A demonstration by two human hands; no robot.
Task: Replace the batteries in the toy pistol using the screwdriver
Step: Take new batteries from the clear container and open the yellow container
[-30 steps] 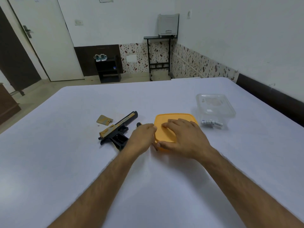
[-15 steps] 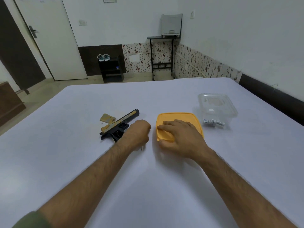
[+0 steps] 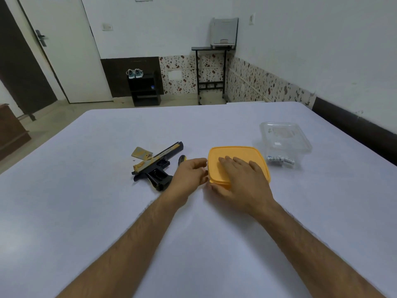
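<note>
The black and gold toy pistol lies on its side on the white table. Its tan battery cover lies off it at the upper left, with a tiny screw beside it. The screwdriver's black and yellow handle shows just beyond my left hand. That hand's curled fingers meet the left edge of the orange lid; a grip is not clear. My right hand lies flat on the lid, thumb at its near edge. White batteries sit in a clear container.
The white table stretches wide around the objects. A dark wall strip runs along its right side. Beyond the far edge stand a shoe rack and a black stand.
My left hand has moved right, from beside the pistol back to the lid's left edge. The screwdriver handle now shows more. My right hand stays flat on the lid.
</note>
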